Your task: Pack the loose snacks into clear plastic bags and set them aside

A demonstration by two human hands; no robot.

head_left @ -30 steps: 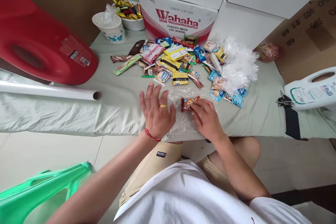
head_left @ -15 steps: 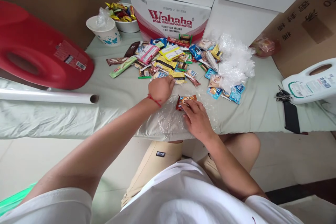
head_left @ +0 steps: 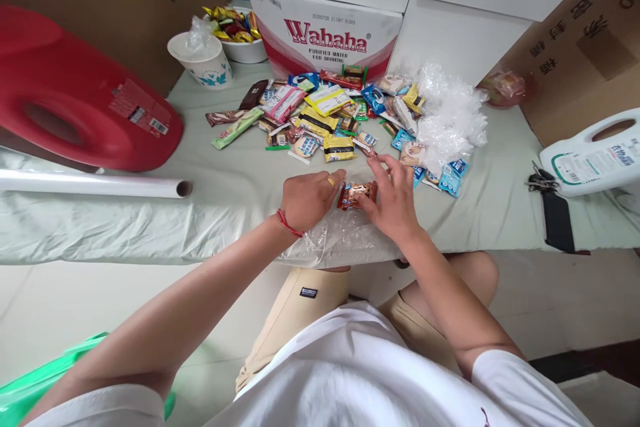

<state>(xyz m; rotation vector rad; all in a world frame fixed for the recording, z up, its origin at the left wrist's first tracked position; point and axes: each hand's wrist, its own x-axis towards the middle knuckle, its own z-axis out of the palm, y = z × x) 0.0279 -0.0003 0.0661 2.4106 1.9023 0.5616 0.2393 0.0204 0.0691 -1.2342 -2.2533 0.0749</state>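
Observation:
A small brown and orange snack packet (head_left: 356, 195) lies on a sheet of clear plastic film (head_left: 333, 235) near the table's front edge. At the packet's left, my left hand (head_left: 309, 200) is closed, its fingertips pinching the film by the packet's upper left corner. My right hand (head_left: 397, 203) is at the packet's right side with fingers apart. Its thumb rests on the packet, and the fingertips reach past the packet's far side. Just beyond the hands lies a heap of wrapped snacks, with a yellow packet (head_left: 339, 148) and a white-and-blue packet (head_left: 305, 145) closest.
Crumpled clear plastic bundles (head_left: 447, 123) sit right of the heap. A red jug (head_left: 90, 93), a film roll (head_left: 95, 185) and a paper cup (head_left: 203, 63) stand or lie left. At right are a white bottle (head_left: 595, 153) and keys with a black case (head_left: 556, 220). Boxes (head_left: 327, 30) line the back.
My left hand has drawn back toward me, from beside the yellow packet to beside the brown snack packet. My right hand has shifted right and forward, its fingers now past the packet.

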